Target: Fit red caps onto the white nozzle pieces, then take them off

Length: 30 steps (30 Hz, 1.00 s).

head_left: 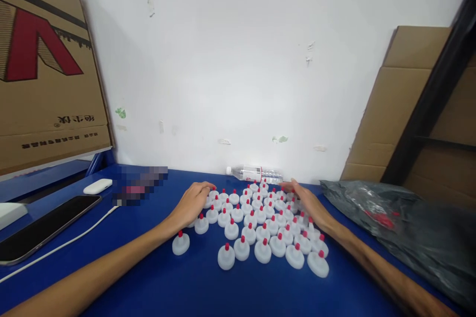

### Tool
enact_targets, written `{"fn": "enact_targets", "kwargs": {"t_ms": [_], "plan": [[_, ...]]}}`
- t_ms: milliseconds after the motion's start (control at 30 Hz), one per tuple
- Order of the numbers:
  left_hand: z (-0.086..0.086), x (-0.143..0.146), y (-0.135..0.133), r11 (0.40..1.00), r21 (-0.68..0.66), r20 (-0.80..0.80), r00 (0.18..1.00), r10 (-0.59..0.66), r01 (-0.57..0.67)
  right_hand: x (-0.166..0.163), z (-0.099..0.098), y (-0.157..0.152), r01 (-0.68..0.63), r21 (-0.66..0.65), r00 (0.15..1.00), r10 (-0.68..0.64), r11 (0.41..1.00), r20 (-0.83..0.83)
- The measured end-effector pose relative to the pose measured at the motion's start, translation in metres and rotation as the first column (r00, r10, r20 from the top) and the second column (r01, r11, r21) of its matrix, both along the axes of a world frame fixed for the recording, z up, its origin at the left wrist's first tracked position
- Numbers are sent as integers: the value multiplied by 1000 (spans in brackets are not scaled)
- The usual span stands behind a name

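Observation:
Several white round caps [237, 214] with small red tips stand in a loose cluster on the blue table. My left hand [194, 201] rests at the cluster's left edge, its fingers stretched over and against the outer caps. On the far right side, my right hand [300, 197] lies alongside the caps with fingers extended, partly hiding a few of them. Neither hand is closed around a cap. One cap [180, 244] stands apart at the left, near my left forearm.
A clear plastic bottle [255, 174] lies by the wall behind the caps. On the left are a phone [48, 225], a white case [97, 186], a white cable [84, 234] and a cardboard box [52, 104]. A dark plastic bag [416, 237] covers the table's right side.

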State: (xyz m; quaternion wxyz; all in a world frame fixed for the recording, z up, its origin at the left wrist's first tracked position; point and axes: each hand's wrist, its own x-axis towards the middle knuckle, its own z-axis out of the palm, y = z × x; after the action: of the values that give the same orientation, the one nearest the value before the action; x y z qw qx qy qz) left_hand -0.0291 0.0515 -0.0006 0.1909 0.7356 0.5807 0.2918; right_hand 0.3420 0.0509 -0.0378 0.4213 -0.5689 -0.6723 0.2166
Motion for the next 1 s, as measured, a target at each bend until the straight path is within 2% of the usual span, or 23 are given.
{"fn": "enact_targets", "kwargs": {"t_ms": [133, 300, 633, 833, 1000], "plan": [[-4, 8, -8, 998, -29, 116, 992, -55, 58, -15, 0, -6, -84, -11, 996, 84, 996, -41], [-2, 14, -15, 990, -54, 191, 974, -119, 131, -21, 1, -9, -124, -19, 990, 122, 992, -70], [-4, 7, -10, 985, -26, 110, 980, -166, 170, -24, 3, -12, -129, -9, 987, 127, 992, -100], [-5, 5, -7, 988, -19, 88, 985, -149, 151, -23, 2, -11, -126, -16, 988, 124, 992, -95], [-3, -1, 4, 991, -71, 67, 991, -112, 116, -22, 1, -10, -122, -9, 989, 121, 992, -80]]}}
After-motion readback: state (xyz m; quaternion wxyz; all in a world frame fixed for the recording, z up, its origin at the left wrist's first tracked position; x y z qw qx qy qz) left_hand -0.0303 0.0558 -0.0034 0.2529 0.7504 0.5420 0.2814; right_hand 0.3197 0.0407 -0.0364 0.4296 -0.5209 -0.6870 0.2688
